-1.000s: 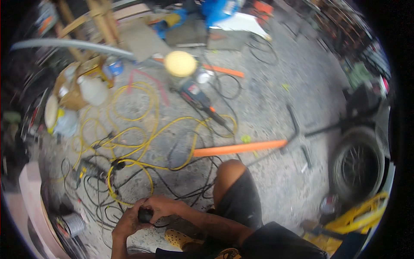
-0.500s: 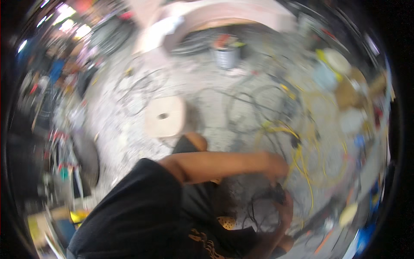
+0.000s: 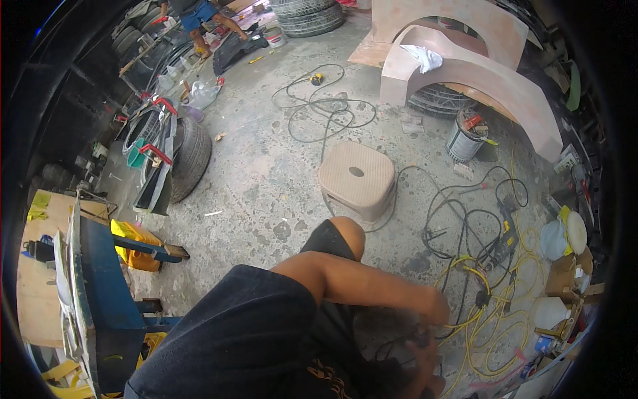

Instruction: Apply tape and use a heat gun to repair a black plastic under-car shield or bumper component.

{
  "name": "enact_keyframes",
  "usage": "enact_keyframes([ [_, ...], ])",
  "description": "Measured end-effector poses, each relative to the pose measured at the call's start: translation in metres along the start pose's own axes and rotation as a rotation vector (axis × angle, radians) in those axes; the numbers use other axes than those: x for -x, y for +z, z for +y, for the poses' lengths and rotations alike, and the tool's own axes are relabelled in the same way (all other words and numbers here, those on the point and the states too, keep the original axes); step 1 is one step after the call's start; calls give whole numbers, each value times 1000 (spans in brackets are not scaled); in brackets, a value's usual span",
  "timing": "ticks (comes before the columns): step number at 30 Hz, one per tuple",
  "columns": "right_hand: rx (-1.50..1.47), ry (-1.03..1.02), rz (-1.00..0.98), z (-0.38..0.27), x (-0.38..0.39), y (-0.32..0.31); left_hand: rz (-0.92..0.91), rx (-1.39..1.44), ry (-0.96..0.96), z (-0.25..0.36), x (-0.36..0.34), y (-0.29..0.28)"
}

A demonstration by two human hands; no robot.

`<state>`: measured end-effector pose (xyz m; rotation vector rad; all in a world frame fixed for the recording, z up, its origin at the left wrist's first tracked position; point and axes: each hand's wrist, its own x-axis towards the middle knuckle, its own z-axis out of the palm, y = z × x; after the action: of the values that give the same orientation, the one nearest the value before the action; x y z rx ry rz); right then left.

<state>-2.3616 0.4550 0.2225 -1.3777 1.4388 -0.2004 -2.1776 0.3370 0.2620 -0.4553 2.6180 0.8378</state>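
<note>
My left arm reaches across to the right, and my left hand (image 3: 434,306) bends down at the wrist with its fingers curled and mostly hidden. Just below it is my right hand (image 3: 423,356), its fingers curved upward. Between the two hands is a small dark object (image 3: 419,334), too shadowed to name; both hands appear closed on it. Dark cable loops hang close by, next to my lap. Yellow and black cables (image 3: 475,282) lie tangled on the floor just beyond my hands.
A beige plastic stool (image 3: 356,171) stands ahead of my knee. Behind it are a metal can (image 3: 465,141), a pale arched panel (image 3: 478,70) and stacked tyres (image 3: 306,16). A blue stand (image 3: 113,286) is at left. Another person (image 3: 199,20) is at the far left.
The view has swung left, so the stool and cables now sit further right in the picture, and the blur is gone. My hands remain close together around the dark object.
</note>
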Motion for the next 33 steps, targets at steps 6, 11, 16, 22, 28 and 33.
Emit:
enact_keyframes([
  [6,99,-15,-148,-5,-95,39,679,337,-300,-10,177,-87],
  [11,118,162,-29,62,-163,59,1074,320,-657,-110,365,-108],
  [16,190,254,-32,100,-161,92,899,547,-1457,-286,458,103],
  [22,836,267,290,113,-153,74,1382,1622,-736,-328,347,177],
  [28,201,150,255,-33,-284,107,1525,1556,-876,-340,466,224],
  [33,10,249,450,-69,-385,223,2210,1567,-572,-345,599,276],
])
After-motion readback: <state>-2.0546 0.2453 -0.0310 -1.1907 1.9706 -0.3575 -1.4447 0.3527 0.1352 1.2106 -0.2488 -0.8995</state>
